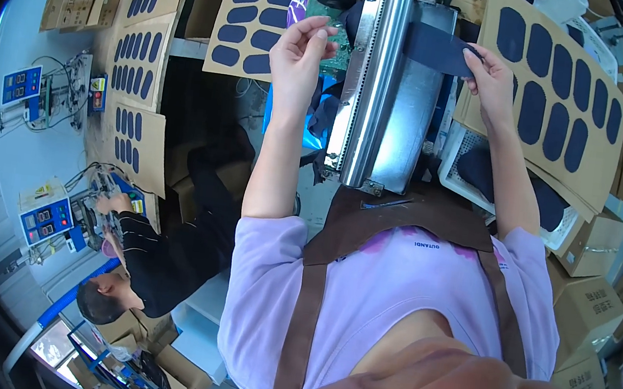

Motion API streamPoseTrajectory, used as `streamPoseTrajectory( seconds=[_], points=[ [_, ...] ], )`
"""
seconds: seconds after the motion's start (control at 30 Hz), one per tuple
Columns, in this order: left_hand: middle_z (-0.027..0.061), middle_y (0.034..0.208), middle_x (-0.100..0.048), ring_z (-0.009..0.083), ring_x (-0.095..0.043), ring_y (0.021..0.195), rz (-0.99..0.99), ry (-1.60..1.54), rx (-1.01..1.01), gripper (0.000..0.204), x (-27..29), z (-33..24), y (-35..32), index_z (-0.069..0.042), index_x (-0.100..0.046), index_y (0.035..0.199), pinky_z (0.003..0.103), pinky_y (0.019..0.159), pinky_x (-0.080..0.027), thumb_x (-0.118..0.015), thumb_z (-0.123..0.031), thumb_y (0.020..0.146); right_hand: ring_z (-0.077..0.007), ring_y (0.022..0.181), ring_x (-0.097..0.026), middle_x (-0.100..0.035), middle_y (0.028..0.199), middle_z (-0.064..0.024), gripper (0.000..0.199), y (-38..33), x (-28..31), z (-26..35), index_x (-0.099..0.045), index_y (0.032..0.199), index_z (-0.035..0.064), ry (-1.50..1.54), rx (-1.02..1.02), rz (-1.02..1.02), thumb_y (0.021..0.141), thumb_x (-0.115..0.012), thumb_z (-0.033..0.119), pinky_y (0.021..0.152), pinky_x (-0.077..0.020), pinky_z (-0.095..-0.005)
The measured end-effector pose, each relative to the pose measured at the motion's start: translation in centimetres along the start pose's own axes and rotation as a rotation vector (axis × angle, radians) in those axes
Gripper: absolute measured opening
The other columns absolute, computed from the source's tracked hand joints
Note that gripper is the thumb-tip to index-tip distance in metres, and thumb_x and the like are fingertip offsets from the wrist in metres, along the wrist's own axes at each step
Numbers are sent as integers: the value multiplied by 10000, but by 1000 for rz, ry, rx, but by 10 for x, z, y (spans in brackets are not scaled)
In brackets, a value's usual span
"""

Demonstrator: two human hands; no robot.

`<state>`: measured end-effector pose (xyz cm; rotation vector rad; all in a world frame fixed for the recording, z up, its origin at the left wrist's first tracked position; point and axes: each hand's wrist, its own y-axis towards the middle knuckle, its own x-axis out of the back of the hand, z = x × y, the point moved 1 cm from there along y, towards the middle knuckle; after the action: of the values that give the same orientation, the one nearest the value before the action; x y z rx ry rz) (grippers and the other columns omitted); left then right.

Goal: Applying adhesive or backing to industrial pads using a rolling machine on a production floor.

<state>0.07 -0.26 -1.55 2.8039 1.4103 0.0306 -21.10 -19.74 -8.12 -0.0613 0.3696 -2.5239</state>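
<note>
My right hand [490, 84] pinches the right end of a dark navy, rounded fabric piece [437, 48] between thumb and fingers. The piece stretches left to the shiny steel roller [381, 86] of a machine and lies over its smooth metal plate [412, 121]. My left hand [304, 47] is raised at the roller's left side, fingers loosely bent and apart, with nothing visible in them. Beside it, dark cloth [351, 22] hangs at the machine's far left edge.
Cardboard sheets with rows of dark oval pieces flank me, one at right [565, 93] and one at left [249, 16]. A white basket [452, 161] with dark fabric stands right of the machine. At far left, a co-worker [172, 255] works at a bench with blue control boxes [48, 220]. Cartons [592, 307] are stacked at right.
</note>
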Motion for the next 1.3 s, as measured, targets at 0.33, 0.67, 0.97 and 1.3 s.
streamPoseTrajectory(
  seconds=[0.33, 0.67, 0.97, 1.3],
  points=[
    [74, 939, -717, 133, -660, 786, 127, 261, -84, 208, -6, 41, 19, -11, -712, 1135, 224, 738, -537, -629, -89, 961, -66, 562, -520, -621, 707, 12, 249, 2, -29, 11, -677, 1191, 65, -586, 376, -21, 959, -648, 151, 514, -399, -209],
    [72, 818, -704, 105, -605, 706, 234, 519, 6, 256, -19, 33, 33, 14, -750, 1078, 196, 646, -477, -666, -191, 949, -121, 507, -499, -557, 615, 7, 236, 9, -61, 12, -656, 1158, 109, -1008, 877, -58, 922, -675, 117, 498, -368, -268],
    [76, 826, -708, 107, -602, 707, 214, 501, 58, 268, -21, 28, 37, 19, -752, 1072, 204, 658, -483, -701, -198, 925, -125, 493, -444, -524, 602, 14, 205, -9, -54, 28, -680, 1117, 85, -801, 733, -42, 913, -663, 80, 487, -335, -272],
    [52, 741, -656, 99, -545, 650, 8, 411, -63, 200, -13, 0, 31, 63, -732, 975, 213, 616, -460, -713, -114, 884, -81, 569, -405, -495, 668, 30, 251, -47, -33, 37, -668, 1186, 53, -493, 561, 124, 941, -621, 28, 536, -324, -217]
  ],
)
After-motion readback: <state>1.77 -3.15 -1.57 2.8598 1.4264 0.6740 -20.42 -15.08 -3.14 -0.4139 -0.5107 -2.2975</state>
